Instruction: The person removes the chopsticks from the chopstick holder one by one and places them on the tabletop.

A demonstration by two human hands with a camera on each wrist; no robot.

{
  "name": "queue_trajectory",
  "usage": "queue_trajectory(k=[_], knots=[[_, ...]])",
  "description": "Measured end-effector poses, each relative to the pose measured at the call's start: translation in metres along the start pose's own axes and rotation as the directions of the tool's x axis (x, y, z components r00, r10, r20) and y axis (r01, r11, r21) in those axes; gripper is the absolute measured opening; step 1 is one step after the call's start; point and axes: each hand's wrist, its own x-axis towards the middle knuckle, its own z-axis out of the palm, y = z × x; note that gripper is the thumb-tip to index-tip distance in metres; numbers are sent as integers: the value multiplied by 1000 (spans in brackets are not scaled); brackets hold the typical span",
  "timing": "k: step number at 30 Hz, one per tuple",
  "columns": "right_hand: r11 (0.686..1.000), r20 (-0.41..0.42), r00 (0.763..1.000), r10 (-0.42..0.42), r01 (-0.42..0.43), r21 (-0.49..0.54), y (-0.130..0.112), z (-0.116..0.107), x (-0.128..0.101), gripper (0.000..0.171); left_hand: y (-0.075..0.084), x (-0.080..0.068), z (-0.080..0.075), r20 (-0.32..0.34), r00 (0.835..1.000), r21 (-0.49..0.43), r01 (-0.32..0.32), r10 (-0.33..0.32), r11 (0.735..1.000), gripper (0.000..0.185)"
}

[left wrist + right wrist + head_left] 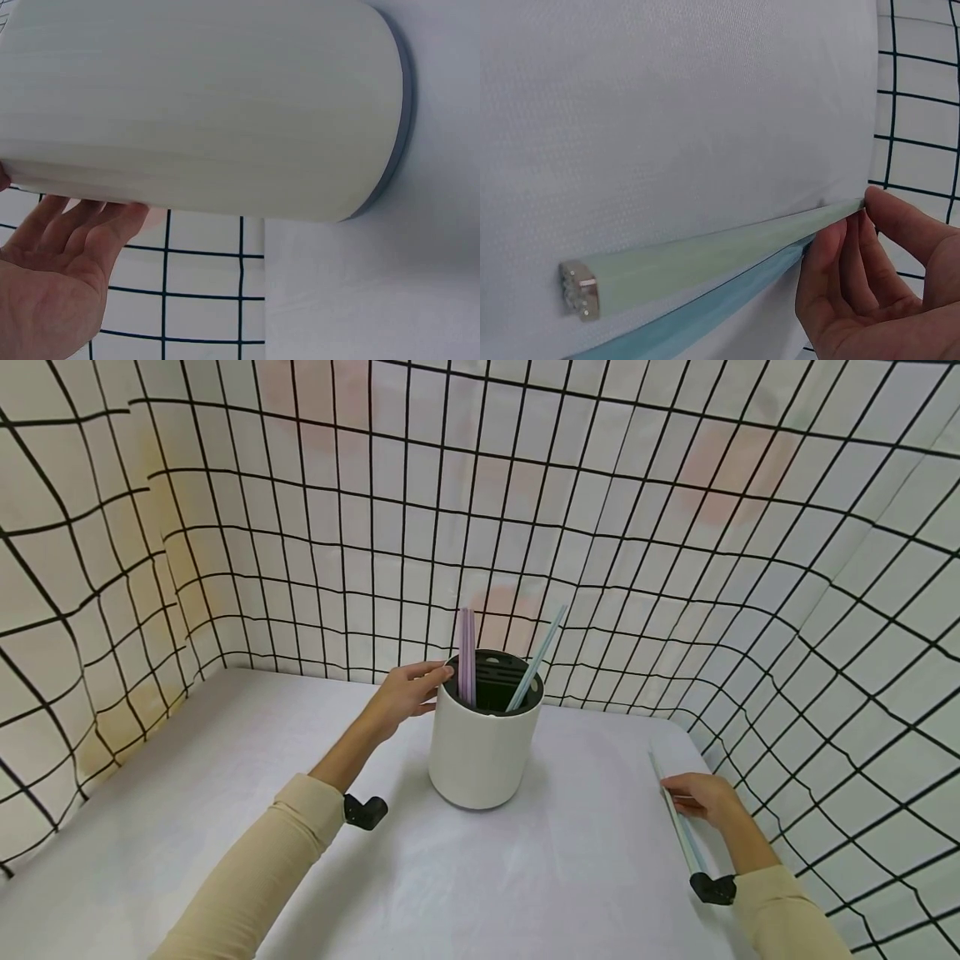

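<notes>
A white cylindrical utensil holder [480, 760] with a dark slotted top stands upright on the table. Purple chopsticks [467, 660] and light blue chopsticks [537, 660] stick up out of it. My left hand [408, 693] holds the holder at its upper left, the thumb by the rim and fingertips against the outer wall [225, 112]. At the table's right side, my right hand [705, 797] pinches a pale green chopstick [720, 259] with a silvery, patterned end. A blue chopstick [697, 322] lies beside it, running behind the fingers; whether it is gripped too I cannot tell.
A white cloth [585, 860] covers the table. Black wire grid panels [525, 485] rise at the back and both sides, with white sheeting behind. The right hand works close to the right panel [840, 760]. Both wrists wear small black mounts [365, 812].
</notes>
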Motion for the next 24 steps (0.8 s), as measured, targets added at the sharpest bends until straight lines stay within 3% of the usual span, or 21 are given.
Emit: queue_trajectory(k=[17,24], knots=[[1000,-22,1000,7,-7,9,-2,3,-2,14,0,1,0,1,1000,11,-7,7,1000,58],[1000,-23,1000,-2,3,15,-3,2,-1,10,0,-2,-1,-1,1000,12,-9,9,1000,57]])
